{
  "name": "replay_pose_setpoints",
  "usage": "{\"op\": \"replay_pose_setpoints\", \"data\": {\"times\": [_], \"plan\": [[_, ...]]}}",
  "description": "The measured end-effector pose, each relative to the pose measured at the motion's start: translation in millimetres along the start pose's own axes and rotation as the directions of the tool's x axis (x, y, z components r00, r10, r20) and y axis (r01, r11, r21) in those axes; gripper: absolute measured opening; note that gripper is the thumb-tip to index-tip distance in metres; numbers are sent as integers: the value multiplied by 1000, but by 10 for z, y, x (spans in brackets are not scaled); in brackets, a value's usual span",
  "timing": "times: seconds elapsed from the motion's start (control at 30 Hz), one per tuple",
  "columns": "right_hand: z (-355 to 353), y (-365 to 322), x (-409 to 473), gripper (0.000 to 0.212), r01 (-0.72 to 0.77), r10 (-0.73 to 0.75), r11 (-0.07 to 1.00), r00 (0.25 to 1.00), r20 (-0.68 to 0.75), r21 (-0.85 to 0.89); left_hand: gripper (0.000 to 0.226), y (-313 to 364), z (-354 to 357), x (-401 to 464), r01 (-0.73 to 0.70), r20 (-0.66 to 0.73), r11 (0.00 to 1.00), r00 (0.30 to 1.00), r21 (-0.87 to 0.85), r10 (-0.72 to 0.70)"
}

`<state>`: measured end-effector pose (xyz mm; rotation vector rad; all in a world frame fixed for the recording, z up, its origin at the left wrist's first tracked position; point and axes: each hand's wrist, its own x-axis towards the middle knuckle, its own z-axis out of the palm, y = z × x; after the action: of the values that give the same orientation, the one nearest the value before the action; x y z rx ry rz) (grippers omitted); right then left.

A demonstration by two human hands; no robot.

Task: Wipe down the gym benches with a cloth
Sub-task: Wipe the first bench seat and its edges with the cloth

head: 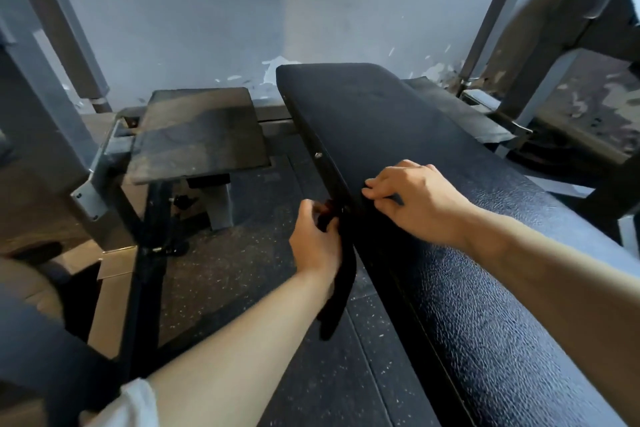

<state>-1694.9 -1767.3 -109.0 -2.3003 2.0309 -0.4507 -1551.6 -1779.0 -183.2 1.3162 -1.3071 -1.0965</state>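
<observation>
A: Hanging off the left edge of the bench pad [433,204], the black cloth [337,281] is gathered in the left hand [317,239], fingers curled round its top. The right hand [415,199] pinches another part of it on the surface.

B: Progress?

A: Early, I'd judge. Cloth looks bunched, not spread flat; no wet streaks visible, so what's been wiped is unclear. The long pad is probably still to do.

B: Containers?

A: None in view. A smaller worn pad [197,133] stands to the left, speckled rubber floor [249,218] below.
</observation>
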Motion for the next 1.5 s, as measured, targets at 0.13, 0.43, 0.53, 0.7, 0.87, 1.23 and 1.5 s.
{"op": "replay_pose_setpoints", "data": {"times": [0.13, 0.43, 0.53, 0.7, 0.87, 1.23, 1.5], "plan": [[37, 20, -20, 23, 5, -3, 998, 1000, -18, 65, 21, 48, -26, -145, -250, -67, 967, 967, -39, 248], [91, 20, -59, 27, 20, -12, 994, 997, -76, 108, 31, 104, -115, -320, -318, 33, 948, 947, -25, 318], [77, 8, -57, 28, 4, 1, 996, 998, -55, 91, 49, -29, -199, -338, -353, 98, 935, 930, -22, 354], [72, -12, -67, 28, -9, 12, 996, 999, -35, 85, 41, 80, -172, -17, -201, -5, 976, 980, -89, 201], [85, -17, -73, 29, -12, 16, 997, 999, -49, 79, 34, 70, -297, -236, -350, 111, 936, 929, -43, 353], [101, 3, -61, 27, -17, 22, 995, 998, -51, 94, 16, -58, -239, 114, -141, -70, 989, 988, -44, 138], [140, 74, -50, 26, 25, -14, 991, 997, -81, 130, 52, -48, -364, -483, -370, 142, 927, 916, -63, 375]]}}
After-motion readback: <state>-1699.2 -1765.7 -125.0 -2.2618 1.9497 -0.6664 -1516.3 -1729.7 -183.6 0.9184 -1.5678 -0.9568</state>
